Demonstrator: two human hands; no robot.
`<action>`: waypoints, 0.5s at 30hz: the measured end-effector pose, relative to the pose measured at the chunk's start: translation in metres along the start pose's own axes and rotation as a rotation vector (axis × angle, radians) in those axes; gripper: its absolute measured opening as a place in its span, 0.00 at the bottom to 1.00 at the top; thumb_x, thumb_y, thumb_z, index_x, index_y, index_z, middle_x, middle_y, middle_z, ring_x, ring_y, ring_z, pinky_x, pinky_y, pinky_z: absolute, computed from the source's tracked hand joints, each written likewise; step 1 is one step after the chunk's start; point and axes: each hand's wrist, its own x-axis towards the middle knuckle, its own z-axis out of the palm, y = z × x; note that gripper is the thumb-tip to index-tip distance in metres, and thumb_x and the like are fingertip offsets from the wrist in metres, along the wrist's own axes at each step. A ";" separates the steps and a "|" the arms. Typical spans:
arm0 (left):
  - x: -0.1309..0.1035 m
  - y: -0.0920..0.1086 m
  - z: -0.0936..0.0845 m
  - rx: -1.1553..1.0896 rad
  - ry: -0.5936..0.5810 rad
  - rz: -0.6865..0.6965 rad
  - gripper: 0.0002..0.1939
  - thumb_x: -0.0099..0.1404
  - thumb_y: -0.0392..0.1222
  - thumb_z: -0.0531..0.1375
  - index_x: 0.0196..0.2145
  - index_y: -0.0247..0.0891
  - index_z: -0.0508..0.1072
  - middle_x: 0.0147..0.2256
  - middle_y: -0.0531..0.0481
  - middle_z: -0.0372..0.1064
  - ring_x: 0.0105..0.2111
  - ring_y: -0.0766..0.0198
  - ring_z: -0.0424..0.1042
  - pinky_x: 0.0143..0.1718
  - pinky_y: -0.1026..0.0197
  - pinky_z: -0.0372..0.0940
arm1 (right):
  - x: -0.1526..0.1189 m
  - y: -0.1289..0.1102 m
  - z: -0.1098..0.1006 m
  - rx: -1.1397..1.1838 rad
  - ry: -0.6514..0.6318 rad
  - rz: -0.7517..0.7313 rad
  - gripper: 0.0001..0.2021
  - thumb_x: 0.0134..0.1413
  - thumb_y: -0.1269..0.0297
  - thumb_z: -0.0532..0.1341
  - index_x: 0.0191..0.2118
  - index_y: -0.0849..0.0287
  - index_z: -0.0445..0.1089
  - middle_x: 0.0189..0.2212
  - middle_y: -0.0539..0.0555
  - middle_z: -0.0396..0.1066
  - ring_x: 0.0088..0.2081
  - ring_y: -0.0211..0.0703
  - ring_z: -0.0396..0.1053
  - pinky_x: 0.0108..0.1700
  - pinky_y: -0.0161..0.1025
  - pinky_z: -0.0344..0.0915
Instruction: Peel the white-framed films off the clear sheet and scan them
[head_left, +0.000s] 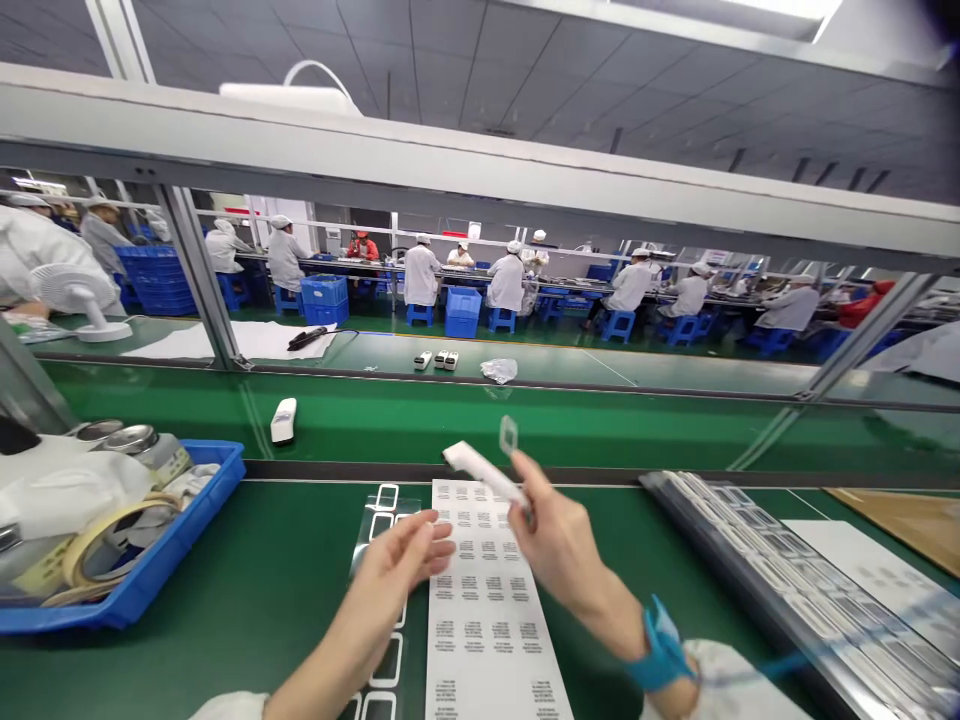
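right hand (pixel 559 540) clamped on slim white plastic device (pixel 484 471), small clear film frame (pixel 508 435) at fingertips, left hand (pixel 405 565) fingers loose on white printed label sheet (pixel 487 620), green table (pixel 262 590)

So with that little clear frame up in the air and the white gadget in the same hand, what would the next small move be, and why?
Probably the left hand comes up to take the small clear film. The right hand holds both the white device and the film above it, so it has no free fingers to seat it. The left hand rests open on the label sheet, holding nothing.
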 end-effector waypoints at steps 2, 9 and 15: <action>-0.007 -0.007 0.012 -0.209 -0.052 -0.111 0.21 0.56 0.53 0.64 0.43 0.36 0.73 0.45 0.38 0.71 0.46 0.52 0.71 0.49 0.51 0.66 | -0.013 -0.042 -0.003 0.032 -0.079 -0.289 0.32 0.57 0.78 0.51 0.65 0.50 0.45 0.24 0.50 0.68 0.23 0.45 0.65 0.27 0.39 0.60; -0.015 -0.024 -0.002 -0.482 0.033 -0.133 0.13 0.58 0.46 0.63 0.36 0.34 0.74 0.30 0.46 0.71 0.29 0.64 0.70 0.30 0.63 0.68 | -0.029 -0.088 -0.010 0.379 -0.155 -0.136 0.15 0.61 0.66 0.56 0.53 0.52 0.61 0.29 0.54 0.68 0.28 0.48 0.65 0.31 0.43 0.61; -0.028 -0.029 0.006 -0.348 -0.050 -0.124 0.24 0.59 0.62 0.57 0.33 0.34 0.71 0.20 0.51 0.64 0.17 0.70 0.60 0.19 0.67 0.57 | -0.005 -0.063 -0.010 0.772 -0.161 0.445 0.11 0.63 0.59 0.53 0.30 0.56 0.62 0.24 0.49 0.59 0.25 0.40 0.57 0.26 0.36 0.56</action>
